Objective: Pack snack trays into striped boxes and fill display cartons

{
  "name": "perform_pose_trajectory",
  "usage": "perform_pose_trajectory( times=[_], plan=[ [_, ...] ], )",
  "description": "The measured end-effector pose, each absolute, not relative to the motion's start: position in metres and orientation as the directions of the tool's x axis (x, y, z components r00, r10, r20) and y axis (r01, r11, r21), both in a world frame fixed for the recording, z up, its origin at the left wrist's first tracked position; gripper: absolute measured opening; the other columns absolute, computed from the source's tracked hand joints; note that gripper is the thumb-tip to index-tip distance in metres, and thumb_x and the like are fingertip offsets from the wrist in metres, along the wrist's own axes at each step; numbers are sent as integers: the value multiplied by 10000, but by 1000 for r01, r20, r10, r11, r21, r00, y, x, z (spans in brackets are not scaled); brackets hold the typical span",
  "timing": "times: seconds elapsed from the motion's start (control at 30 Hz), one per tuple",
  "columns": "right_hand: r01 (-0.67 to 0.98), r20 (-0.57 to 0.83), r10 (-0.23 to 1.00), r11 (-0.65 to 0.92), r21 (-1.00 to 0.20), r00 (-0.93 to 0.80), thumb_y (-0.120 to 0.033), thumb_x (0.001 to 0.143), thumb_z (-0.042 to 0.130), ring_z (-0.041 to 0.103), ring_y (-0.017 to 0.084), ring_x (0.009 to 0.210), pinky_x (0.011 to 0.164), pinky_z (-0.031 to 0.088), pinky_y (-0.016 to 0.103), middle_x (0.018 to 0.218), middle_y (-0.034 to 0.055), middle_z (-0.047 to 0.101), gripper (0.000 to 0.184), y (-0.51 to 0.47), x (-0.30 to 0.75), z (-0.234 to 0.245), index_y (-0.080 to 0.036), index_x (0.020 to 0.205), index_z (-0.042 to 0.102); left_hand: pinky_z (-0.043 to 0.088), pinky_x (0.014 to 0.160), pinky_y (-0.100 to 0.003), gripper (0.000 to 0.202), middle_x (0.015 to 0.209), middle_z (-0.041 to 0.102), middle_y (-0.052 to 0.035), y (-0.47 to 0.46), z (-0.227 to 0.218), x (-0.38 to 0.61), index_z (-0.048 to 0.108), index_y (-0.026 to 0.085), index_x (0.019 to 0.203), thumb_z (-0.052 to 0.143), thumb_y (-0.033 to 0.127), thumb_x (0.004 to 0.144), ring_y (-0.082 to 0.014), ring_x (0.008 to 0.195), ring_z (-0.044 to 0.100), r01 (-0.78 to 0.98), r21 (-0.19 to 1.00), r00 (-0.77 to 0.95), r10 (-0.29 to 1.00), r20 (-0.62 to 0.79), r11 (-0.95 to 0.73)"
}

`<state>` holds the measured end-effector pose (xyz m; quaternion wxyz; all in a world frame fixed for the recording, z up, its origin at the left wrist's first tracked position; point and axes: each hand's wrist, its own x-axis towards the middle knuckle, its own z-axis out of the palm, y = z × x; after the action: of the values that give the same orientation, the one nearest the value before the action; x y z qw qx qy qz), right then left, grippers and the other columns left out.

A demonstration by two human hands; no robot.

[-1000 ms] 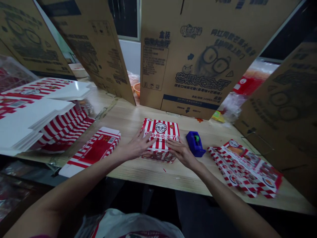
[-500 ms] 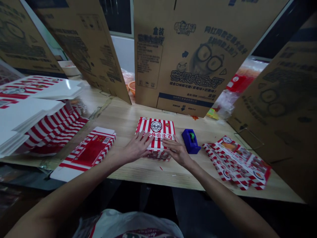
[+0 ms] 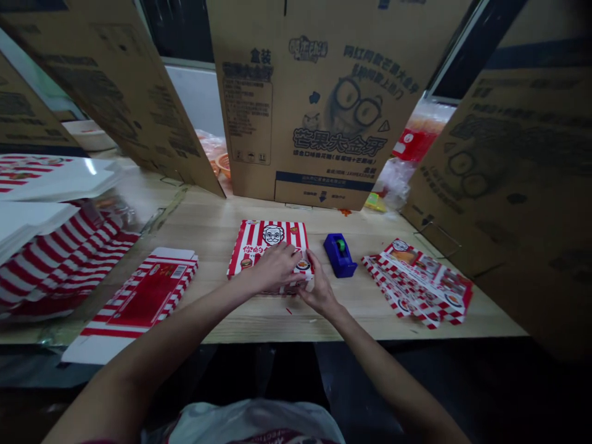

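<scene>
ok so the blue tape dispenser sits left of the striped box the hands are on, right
Not left: the head view shows the blue tape dispenser to the right of the red-and-white striped box. The left hand and right hand are on that box, as you said.

The box point(image 3: 268, 240) before me was striped red and white, with a black-and-white portrait point(image 3: 273, 235) printed on its top. Just right of it sat a blue tape dispenser point(image 3: 338, 259) with a green core point(image 3: 341, 245), and farther right lay flat cartons point(image 3: 416, 282) in red-and-white checks; left of the box, a striped carton point(image 3: 141, 296) showed a solid red panel point(image 3: 150, 295).
</scene>
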<state>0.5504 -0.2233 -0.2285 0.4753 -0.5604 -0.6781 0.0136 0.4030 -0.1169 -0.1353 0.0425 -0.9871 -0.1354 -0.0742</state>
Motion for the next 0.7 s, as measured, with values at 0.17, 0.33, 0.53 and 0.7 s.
perform_pose_trajectory(
  times=[0.17,0.33,0.53,0.7],
  plan=[
    [752,633,761,334,-569,141,-162,739,639,209,310,1440,1147,315,507,1547,171,199,971,-221,550,-234,-171,1512,50,413,960,-556,316,1352,481,-152,-115,-138,421,555,231,1222,477,352,940,-335,1255,449,81,-32,989,76,124,-996],
    [741,628,767,346,-576,131,-190,721,661,284,324,1407,1140,323,511,1535,173,215,984,-221,553,-234,-178,1505,67,401,1008,-491,299,1375,464,-140,-114,-132,416,546,225,1226,435,270,952,-274,1281,446,41,44,997,44,64,-998],
    [696,601,789,359,-622,129,-194,698,663,402,313,1332,1110,380,481,1489,170,293,985,-220,554,-230,-190,1501,93,445,952,-361,231,1297,530,-111,-111,-116,418,613,207,1109,492,231,913,-231,1164,526,-38,70,999,-35,41,-997],
    [689,639,763,410,-597,99,-194,702,656,358,312,1362,1122,360,478,1487,168,290,968,-218,556,-228,-190,1498,106,480,845,-304,195,1146,600,-106,-108,-105,422,640,173,1021,492,190,895,-210,1004,591,-70,64,997,-72,-27,-996]
  ],
)
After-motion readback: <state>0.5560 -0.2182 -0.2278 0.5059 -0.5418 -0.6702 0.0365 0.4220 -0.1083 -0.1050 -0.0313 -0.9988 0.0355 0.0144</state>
